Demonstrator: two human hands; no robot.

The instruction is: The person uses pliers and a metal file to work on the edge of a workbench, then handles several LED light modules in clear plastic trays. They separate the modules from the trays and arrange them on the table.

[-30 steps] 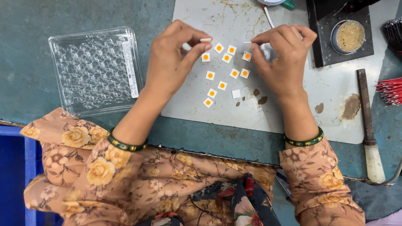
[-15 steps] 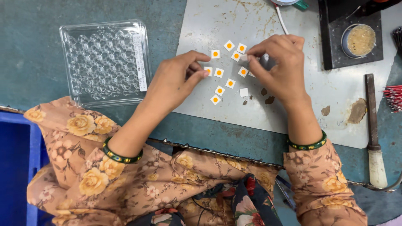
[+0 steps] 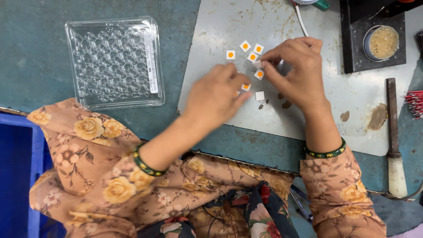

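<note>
Left hand (image 3: pixel 216 94) has slid right and down since a second ago: then its fingertips sat up at the top of the chip cluster, now it lies palm-down over the lower squares, fingers loosely curled, motion-blurred. Cannot tell if it pinches anything; one small white square chip with orange dot (image 3: pixel 246 87) peeks out at its fingertips, touching or nearly so. Means this hand looks to be working the lower chips now, not the upper ones.

Left of it: clear plastic blister tray (image 3: pixel 115 61) on the teal tabletop (image 3: pixel 35 53), well apart from both hands, looks empty. Blue bin (image 3: pixel 17 176) at far left edge.

Middle: grey metal plate (image 3: pixel 343 92) carries the chips. Loose ones, still in the same spots: one alone at upper left (image 3: pixel 230 54), a pair above (image 3: pixel 245 46), (image 3: pixel 258 48), one plain white square (image 3: pixel 260 95) just below the hands, dark specks beside it.

Right hand (image 3: pixel 297 72) has barely moved, fingers bunched in a pinch around something small and pale; cannot make out exactly what. Chips (image 3: pixel 252 57) and (image 3: pixel 260 74) lie just beside its fingertips.

Far right: black block with round tin of tan paste (image 3: pixel 381 42), wooden-handled tool (image 3: pixel 394 145), red wire ends (image 3: pixel 415 105) at the edge.
</note>
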